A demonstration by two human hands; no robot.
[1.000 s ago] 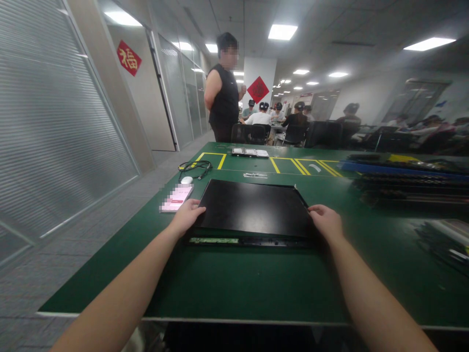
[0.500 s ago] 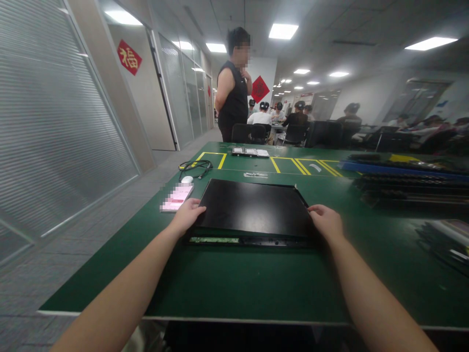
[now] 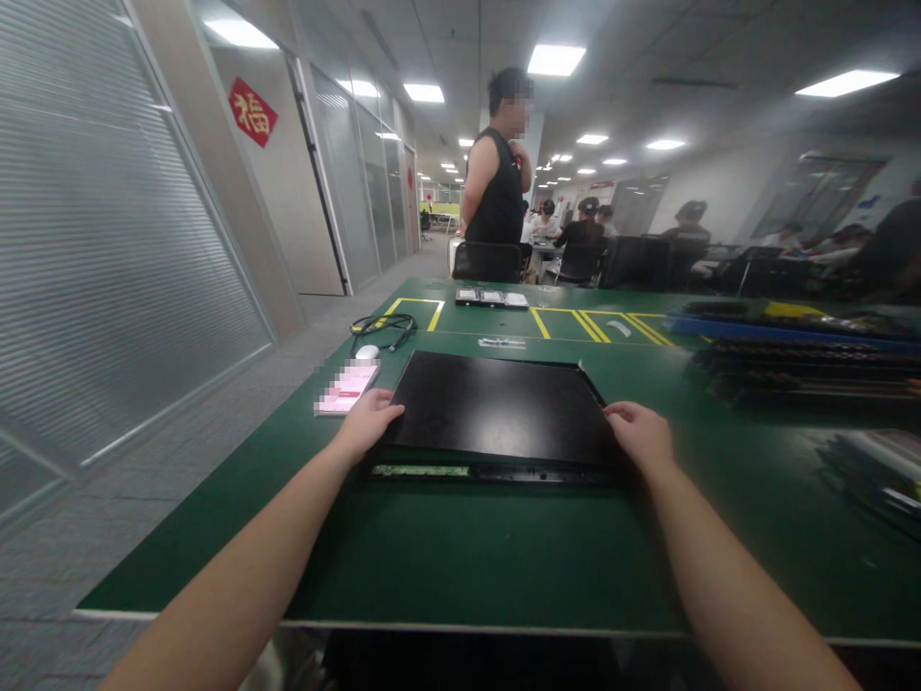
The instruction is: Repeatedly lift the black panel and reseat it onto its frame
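A flat black display panel [image 3: 504, 408] lies slightly tilted over a black frame [image 3: 547, 474], its near edge apart from the frame's near strip. My left hand [image 3: 368, 422] pinches the panel's left edge between thumb and fingers. On the opposite side, my right hand [image 3: 642, 434] grips the right edge, with its fingertips partly hidden. Along the frame's near strip a green circuit board [image 3: 421, 471] shows at the left. The panel covers the inside of the frame.
The green table [image 3: 460, 557] carries a phone [image 3: 346, 388], a white mouse [image 3: 367, 352] and a coiled black cable [image 3: 384, 331] at left. Hard drives [image 3: 492, 299] stand farther back. Stacked dark parts [image 3: 798, 369] lie at right. A person [image 3: 498, 182] stands beyond the table.
Both my hands and the panel have stayed in place. The standing person beyond the table has shifted to the right.
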